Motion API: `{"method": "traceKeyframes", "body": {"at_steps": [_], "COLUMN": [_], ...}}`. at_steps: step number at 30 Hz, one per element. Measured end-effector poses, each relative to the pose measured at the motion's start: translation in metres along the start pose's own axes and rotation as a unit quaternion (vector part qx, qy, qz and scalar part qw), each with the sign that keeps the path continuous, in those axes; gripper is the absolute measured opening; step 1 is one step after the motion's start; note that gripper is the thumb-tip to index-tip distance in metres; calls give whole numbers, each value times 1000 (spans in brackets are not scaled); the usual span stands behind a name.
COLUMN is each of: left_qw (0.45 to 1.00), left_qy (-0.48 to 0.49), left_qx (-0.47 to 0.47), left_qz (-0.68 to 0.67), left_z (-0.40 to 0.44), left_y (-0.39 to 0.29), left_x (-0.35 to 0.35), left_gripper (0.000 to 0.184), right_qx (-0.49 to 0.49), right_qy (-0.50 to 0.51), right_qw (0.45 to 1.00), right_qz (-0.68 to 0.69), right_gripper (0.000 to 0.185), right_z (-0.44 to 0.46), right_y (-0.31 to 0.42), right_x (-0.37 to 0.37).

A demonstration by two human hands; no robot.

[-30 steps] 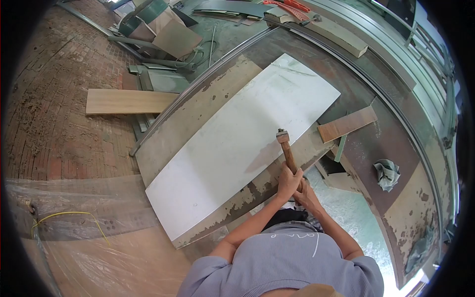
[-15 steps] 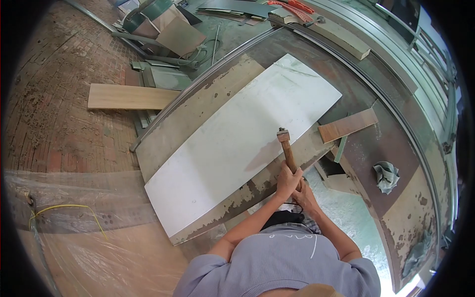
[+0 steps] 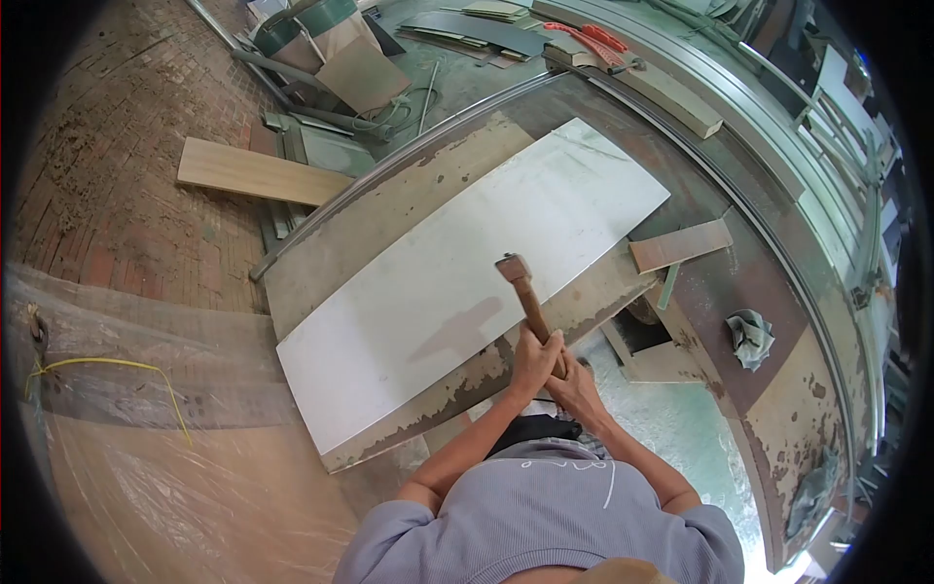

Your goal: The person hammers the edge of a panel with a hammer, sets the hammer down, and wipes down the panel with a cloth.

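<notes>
A hammer (image 3: 532, 310) with a brown wooden handle and a metal head is held over the near edge of a long white panel (image 3: 457, 282). My left hand (image 3: 535, 362) is wrapped round the handle. Lower on the same handle, close beside it, my right hand (image 3: 578, 391) is closed round the end. The hammer head points away from me, and a shadow falls on the panel. Beneath the panel lies a worn, stained board (image 3: 389, 206) on the bench.
Right of the panel are a brown wood strip (image 3: 681, 245), a thin green strip (image 3: 668, 287) and a crumpled cloth (image 3: 750, 339). Red-handled tools (image 3: 590, 39) lie at the top. A pale plank (image 3: 255, 173) juts out at left. Plastic sheeting (image 3: 195, 477) covers the lower left.
Both my hands and the hammer have moved left along the panel's near edge, and the hammer head has tilted left. Its shadow has shifted left too. The view has shifted slightly.
</notes>
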State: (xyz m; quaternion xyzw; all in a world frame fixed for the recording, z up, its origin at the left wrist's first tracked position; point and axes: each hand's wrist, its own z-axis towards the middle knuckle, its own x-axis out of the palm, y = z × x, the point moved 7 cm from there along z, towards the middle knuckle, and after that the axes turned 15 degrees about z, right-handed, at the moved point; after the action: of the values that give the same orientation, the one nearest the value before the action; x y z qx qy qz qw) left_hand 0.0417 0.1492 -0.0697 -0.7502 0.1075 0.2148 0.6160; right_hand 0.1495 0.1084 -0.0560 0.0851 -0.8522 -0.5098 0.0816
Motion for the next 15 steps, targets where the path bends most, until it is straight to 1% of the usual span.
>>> {"method": "traceKeyframes", "body": {"at_steps": [1,2,3,5,6,7,9,10,12,14,15], "left_qw": [999,999,999,998,999,999,998,998,996,997,998], "left_qy": [-26,-24,-27,-26,-37,-39,-14,-16,10,-5,-18], "left_qx": [15,18,18,-12,-1,-1,-59,-58,-85,-71,-57], "left_qz": [19,-27,-28,-53,-26,-27,-29,-31,-39,-19,2], "left_z": [-6,-12,-18,-30,-34,-37,-42,-43,-43,-48,-49], "left_y": [-1,0,-1,-1,2,6,23,33,59,51,46], "left_x": [-15,-25,-36,-57,-65,-71,-75,-75,-68,-73,-76], "left_gripper": [42,42,42,40,40,40,46,46,48,48,48], "right_qx": [0,3,5,15,-2,-18,-7,5,19,33,34], "right_qy": [1,27,52,71,75,78,94,109,114,120,117], "right_qw": [1000,1000,999,997,997,996,995,993,991,989,991], "right_qz": [-2,0,1,2,16,30,35,42,59,77,61], "right_gripper": [74,73,72,71,66,61,61,61,60,58,62], "right_z": [-4,-10,-14,-14,-12,-12,-18,-20,-21,-20,-18], "right_y": [2,8,12,5,-5,-5,-7,-7,-17,-27,-30], "right_x": [7,18,28,45,53,61,71,77,83,87,87]}}
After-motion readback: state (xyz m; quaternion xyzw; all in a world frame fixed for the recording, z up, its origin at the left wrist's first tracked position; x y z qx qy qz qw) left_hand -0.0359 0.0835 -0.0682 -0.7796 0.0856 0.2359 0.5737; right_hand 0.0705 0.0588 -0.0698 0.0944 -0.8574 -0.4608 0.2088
